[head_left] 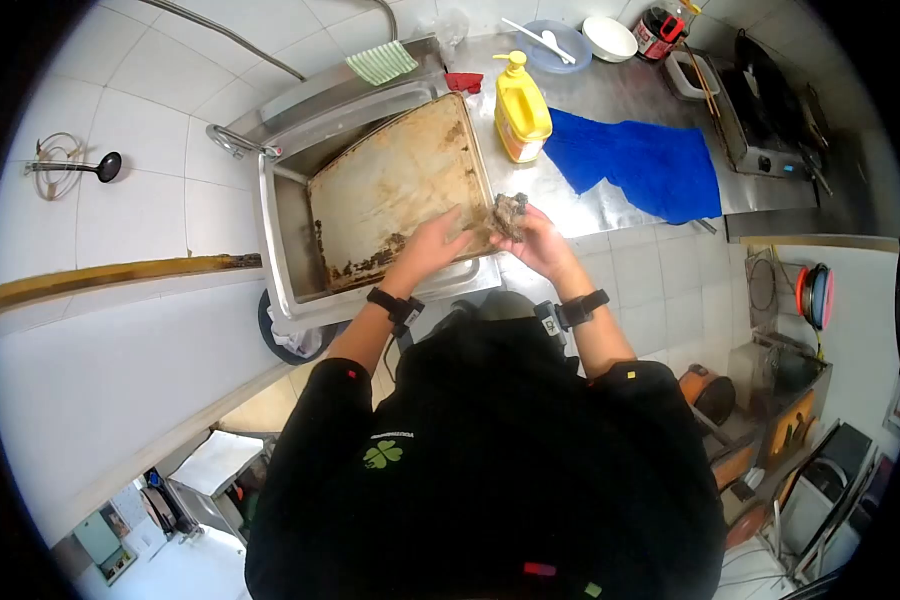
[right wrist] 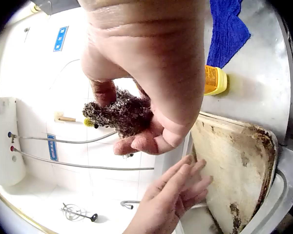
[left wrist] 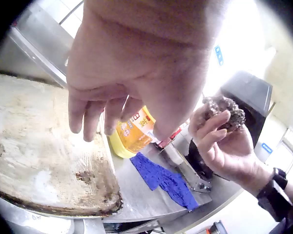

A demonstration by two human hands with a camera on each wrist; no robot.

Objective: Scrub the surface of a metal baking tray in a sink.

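My right hand grips a dirty steel wool scourer, dark and matted between thumb and fingers in the right wrist view. The left hand holds nothing; its fingers extend over the near part of a large baking tray. Brown and black grime marks this pale tray, mostly along its edges and near corner. It leans in a steel sink. Just beyond the scourer stands a yellow pump bottle of detergent. In the left wrist view the scourer is held up beside the left hand.
A blue cloth lies on the steel counter right of the bottle. Farther back are a blue plate, a white bowl and a stove. The faucet sits at the sink's left, near a striped cloth.
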